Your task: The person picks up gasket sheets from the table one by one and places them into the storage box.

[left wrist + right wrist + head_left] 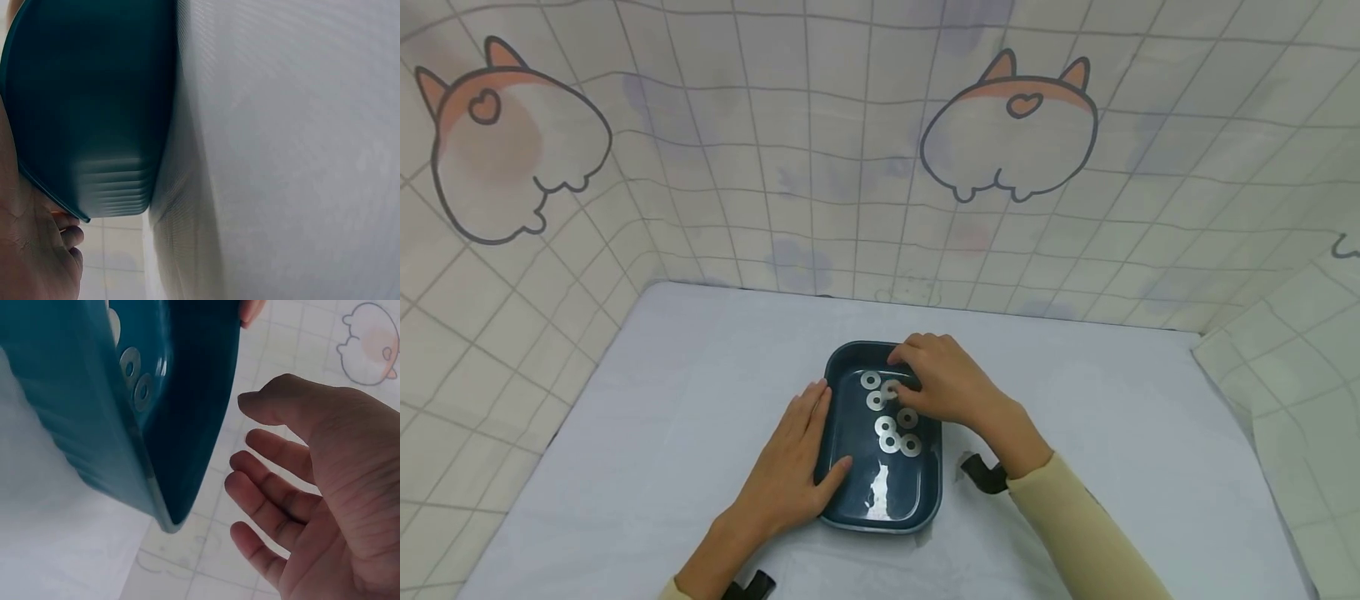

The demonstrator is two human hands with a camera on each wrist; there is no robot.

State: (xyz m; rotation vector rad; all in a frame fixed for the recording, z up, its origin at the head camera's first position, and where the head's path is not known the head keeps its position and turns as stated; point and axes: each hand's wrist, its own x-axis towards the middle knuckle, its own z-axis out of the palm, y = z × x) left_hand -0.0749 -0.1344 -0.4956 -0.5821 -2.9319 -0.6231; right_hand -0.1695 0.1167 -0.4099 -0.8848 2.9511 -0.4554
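Observation:
A dark blue rectangular tray point(850, 504) with rounded corners holds several flat metal washers point(889, 442), mostly in its middle and far half. Along the tray's left rim lies my left hand point(790, 462), its fingers straight and its thumb reaching over the edge. In the left wrist view, that hand point(31, 250) shows beside the rim. My right hand point(943, 379) is over the far right of the tray, thumb close to a blurred washer point(890, 389). The right wrist view shows the right hand point(312, 481) with loosely bent, spread fingers and nothing between them.
The tray stands on a white-covered table point(700, 358). A grid-patterned curtain point(835, 167) with cartoon animal drawings hangs behind and at the sides. Black curved pieces sit by the right wrist point(983, 473) and the left wrist point(754, 586).

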